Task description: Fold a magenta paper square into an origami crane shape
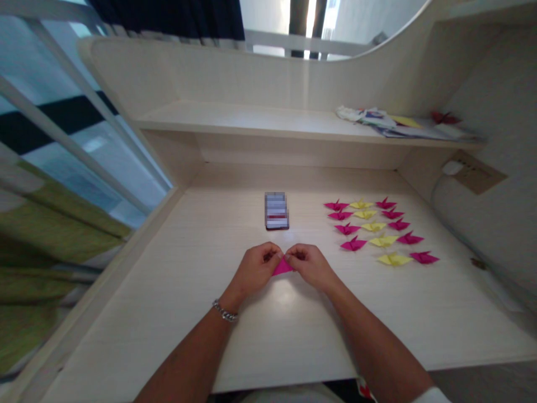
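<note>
A small piece of folded pink paper [283, 267] is pinched between both hands near the middle of the desk. My left hand [257, 267], with a chain bracelet [225, 311] on its wrist, grips the paper's left side. On the right side, the thumb and fingers of my right hand [309, 265] close on it. The fingertips of both hands almost meet at the paper's top and partly cover it. Just beyond them a phone [276, 210] lies with its screen blurred.
Pink paper cranes [354, 243] and yellow paper cranes [383, 240] stand in rows on the desk's right side. Behind, a shelf [251, 124] carries papers [403, 124] and a red folded paper [444, 118]. A cable [436, 207] hangs from the right wall's socket [480, 172].
</note>
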`<act>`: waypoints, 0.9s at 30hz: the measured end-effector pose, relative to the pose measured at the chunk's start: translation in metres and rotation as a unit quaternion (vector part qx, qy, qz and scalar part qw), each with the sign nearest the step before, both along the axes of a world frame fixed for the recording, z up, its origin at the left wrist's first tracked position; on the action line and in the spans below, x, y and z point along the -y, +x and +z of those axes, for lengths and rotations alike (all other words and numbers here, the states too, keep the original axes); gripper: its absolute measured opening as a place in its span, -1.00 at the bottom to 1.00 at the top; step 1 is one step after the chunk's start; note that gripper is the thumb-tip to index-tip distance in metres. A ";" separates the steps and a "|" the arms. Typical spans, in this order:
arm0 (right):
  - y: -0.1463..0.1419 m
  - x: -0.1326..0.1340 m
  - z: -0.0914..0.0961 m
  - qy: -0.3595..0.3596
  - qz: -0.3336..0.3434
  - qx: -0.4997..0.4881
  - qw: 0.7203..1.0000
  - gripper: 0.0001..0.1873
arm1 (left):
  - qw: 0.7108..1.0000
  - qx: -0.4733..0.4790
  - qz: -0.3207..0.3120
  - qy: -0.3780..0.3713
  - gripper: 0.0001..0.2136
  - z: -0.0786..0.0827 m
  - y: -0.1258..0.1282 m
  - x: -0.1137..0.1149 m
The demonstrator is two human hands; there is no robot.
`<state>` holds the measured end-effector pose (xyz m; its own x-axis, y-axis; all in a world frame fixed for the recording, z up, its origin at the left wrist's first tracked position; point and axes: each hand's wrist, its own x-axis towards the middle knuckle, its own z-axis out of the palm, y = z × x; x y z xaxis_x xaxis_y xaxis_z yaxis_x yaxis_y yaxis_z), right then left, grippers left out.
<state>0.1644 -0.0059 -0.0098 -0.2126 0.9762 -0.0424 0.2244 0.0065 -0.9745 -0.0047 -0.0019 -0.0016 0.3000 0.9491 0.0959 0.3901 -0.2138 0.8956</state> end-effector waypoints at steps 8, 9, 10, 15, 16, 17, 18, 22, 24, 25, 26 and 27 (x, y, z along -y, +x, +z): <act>0.003 -0.002 0.004 -0.021 0.011 0.023 0.999 -0.90 | 1.000 0.015 -0.005 -0.013 -0.83 -0.001 -0.003 -0.002; 0.004 -0.002 0.004 -0.030 0.015 0.021 0.999 -0.90 | 1.000 0.022 0.003 -0.019 -0.84 0.000 -0.005 -0.003; 0.006 -0.002 0.004 -0.039 0.021 0.018 0.999 -0.90 | 0.999 0.027 0.010 -0.025 -0.84 0.001 -0.007 -0.004; 0.016 -0.002 0.006 -0.074 0.032 -0.027 0.996 -0.91 | 0.997 0.047 0.040 -0.042 -0.82 0.005 -0.022 -0.011; 0.020 -0.002 0.007 -0.079 0.029 -0.036 0.996 -0.92 | 0.996 0.052 0.057 -0.039 -0.82 0.006 -0.026 -0.012; 0.023 -0.003 0.008 -0.083 0.023 -0.042 0.995 -0.93 | 0.995 0.061 0.075 -0.032 -0.82 0.006 -0.030 -0.014; 0.026 -0.004 0.009 -0.083 0.013 -0.049 0.995 -0.93 | 0.992 0.075 0.099 -0.027 -0.82 0.007 -0.033 -0.015; 0.031 -0.007 0.011 -0.070 -0.037 -0.090 0.993 -0.90 | 0.987 0.107 0.117 -0.030 -0.82 0.007 -0.036 -0.016; 0.027 -0.008 0.009 -0.061 -0.039 -0.107 0.992 -0.85 | 0.988 0.108 0.108 -0.030 -0.83 0.007 -0.031 -0.015; 0.024 -0.009 0.008 -0.059 -0.038 -0.116 0.991 -0.82 | 0.988 0.106 0.105 -0.028 -0.83 0.007 -0.028 -0.015; 0.021 -0.008 0.007 -0.059 -0.037 -0.123 0.990 -0.80 | 0.989 0.104 0.101 -0.027 -0.83 0.007 -0.026 -0.014; 0.018 -0.008 0.005 -0.061 -0.038 -0.131 0.989 -0.78 | 0.990 0.101 0.098 -0.026 -0.83 0.006 -0.023 -0.013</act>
